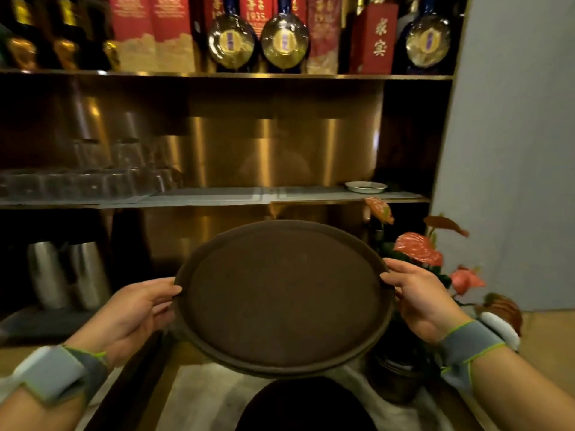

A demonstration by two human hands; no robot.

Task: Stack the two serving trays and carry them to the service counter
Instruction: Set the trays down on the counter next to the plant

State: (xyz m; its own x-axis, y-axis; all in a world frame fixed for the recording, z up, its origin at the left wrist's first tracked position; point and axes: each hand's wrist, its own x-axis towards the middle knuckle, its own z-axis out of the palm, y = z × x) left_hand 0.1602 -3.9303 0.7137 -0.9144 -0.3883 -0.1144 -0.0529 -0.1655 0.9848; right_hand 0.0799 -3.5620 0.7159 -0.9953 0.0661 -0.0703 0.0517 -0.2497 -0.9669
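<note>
A round dark brown serving tray [281, 295] is held level in the air in front of me. A second rim shows just under its lower edge, so two trays appear stacked. My left hand [140, 312] grips the left rim, thumb on top. My right hand [420, 297] grips the right rim the same way. Both wrists wear grey bands.
A shelf unit stands ahead: bottles and red boxes on top, glasses [84, 178] and a small white dish [365, 187] on the middle shelf, steel flasks [68, 272] below left. A potted plant with red flowers [418, 248] is right of the tray. A white cloth [199, 396] lies below.
</note>
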